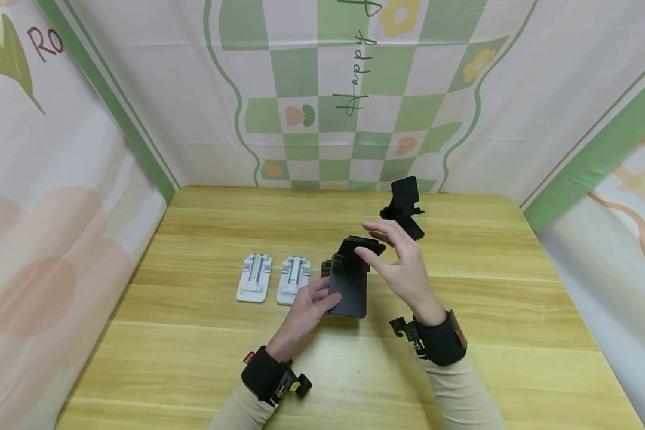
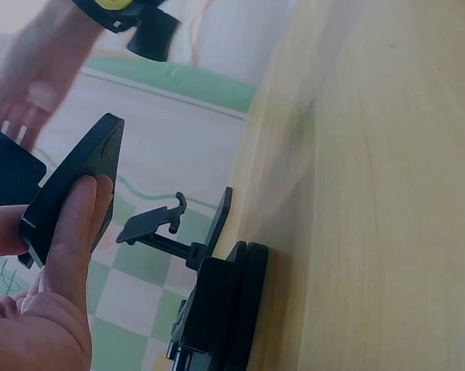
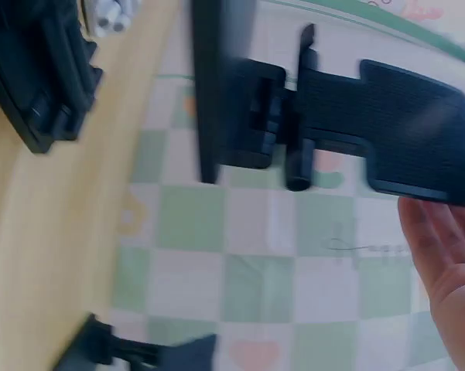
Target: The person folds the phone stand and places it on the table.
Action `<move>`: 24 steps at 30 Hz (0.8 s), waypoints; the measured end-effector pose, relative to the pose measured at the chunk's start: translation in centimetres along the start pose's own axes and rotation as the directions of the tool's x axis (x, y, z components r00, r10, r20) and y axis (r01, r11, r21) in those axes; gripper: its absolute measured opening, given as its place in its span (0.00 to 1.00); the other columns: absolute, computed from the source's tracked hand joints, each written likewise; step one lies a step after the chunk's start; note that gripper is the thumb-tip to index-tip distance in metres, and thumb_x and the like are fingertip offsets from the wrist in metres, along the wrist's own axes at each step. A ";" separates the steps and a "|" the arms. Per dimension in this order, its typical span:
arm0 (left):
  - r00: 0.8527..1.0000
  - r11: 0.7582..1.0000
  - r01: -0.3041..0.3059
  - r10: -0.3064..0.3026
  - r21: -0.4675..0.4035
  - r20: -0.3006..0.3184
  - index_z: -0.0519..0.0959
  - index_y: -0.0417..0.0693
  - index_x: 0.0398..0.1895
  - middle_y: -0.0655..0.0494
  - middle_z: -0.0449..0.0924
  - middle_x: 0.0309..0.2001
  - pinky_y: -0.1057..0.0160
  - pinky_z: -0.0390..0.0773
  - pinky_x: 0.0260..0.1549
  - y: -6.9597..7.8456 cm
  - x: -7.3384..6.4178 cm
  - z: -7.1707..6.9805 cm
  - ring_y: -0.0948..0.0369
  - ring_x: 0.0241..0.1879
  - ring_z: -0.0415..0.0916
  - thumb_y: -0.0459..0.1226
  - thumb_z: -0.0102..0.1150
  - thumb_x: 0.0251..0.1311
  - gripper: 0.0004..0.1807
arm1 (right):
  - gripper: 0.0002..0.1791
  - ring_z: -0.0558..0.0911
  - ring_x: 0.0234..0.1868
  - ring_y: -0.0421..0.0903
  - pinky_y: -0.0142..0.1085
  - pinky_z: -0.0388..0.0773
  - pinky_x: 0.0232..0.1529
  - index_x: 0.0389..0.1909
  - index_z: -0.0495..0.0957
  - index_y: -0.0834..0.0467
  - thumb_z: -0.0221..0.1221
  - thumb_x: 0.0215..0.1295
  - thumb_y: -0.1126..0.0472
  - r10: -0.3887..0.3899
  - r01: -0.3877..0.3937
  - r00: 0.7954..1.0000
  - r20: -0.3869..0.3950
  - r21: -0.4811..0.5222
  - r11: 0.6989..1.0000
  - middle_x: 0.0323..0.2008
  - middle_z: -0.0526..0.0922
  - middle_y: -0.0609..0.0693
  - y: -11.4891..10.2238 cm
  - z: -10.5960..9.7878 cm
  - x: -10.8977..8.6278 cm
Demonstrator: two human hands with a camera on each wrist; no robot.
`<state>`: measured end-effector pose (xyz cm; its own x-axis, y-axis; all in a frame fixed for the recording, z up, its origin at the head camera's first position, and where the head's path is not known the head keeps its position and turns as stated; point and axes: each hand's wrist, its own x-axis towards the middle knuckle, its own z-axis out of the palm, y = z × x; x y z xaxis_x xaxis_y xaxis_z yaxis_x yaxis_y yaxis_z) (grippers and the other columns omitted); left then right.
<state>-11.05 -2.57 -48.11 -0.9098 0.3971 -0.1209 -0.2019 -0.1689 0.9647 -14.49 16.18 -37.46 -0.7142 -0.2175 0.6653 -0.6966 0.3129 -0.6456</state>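
My left hand (image 1: 312,307) holds a black folding phone stand (image 1: 350,292) in the air, pinching its flat base between thumb and fingers. The stand is partly unfolded, its upper plate (image 3: 418,127) tilted away from the base. At that plate is my right hand (image 1: 400,263), with thumb and fingers spread apart; in the right wrist view its fingertips lie right at the plate's edge. Another black stand, folded (image 2: 220,309), rests on the table behind the held one and is mostly hidden in the head view. A third black stand (image 1: 405,200) stands unfolded farther back.
Two white folded phone stands (image 1: 254,278) lie side by side on the wooden table (image 1: 193,358), left of my hands. A patterned cloth (image 1: 344,137) hangs behind the table's back edge. Each wrist wears a black band with a small camera.
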 end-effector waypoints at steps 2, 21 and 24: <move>1.000 1.000 -0.003 0.003 -0.001 0.002 0.56 0.37 0.70 0.43 0.79 0.53 0.60 0.78 0.49 0.0 0.0 0.0 0.55 0.49 0.78 0.41 0.54 0.65 0.34 | 0.22 0.77 0.50 0.49 0.36 0.75 0.53 0.47 0.78 0.68 0.66 0.47 0.74 -0.079 0.078 0.997 -0.002 -0.082 0.994 0.46 0.80 0.59 0.2 0.0 0.1; 1.000 1.000 -0.019 0.019 0.017 -0.013 0.60 0.39 0.68 0.44 0.80 0.51 0.60 0.78 0.48 0.0 0.2 0.1 0.56 0.48 0.78 0.40 0.53 0.65 0.31 | 0.13 0.73 0.38 0.45 0.34 0.74 0.30 0.42 0.83 0.61 0.65 0.53 0.69 -0.238 0.261 0.965 0.107 -0.412 0.873 0.37 0.81 0.52 0.0 0.1 -0.1; 0.999 0.999 -0.026 0.027 0.022 -0.023 0.63 0.40 0.67 0.44 0.81 0.49 0.60 0.79 0.47 0.1 0.2 0.0 0.55 0.47 0.79 0.40 0.53 0.65 0.28 | 0.12 0.73 0.38 0.45 0.35 0.75 0.32 0.41 0.82 0.61 0.64 0.54 0.69 -0.241 0.270 0.963 0.123 -0.438 0.857 0.36 0.80 0.52 -0.3 0.2 -0.2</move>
<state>-11.23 -2.48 -48.04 -0.9230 0.3716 -0.1001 -0.1698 -0.1597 0.9724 -14.18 15.92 -37.48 -0.5281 -0.3984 0.7499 -0.7607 0.6145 -0.2092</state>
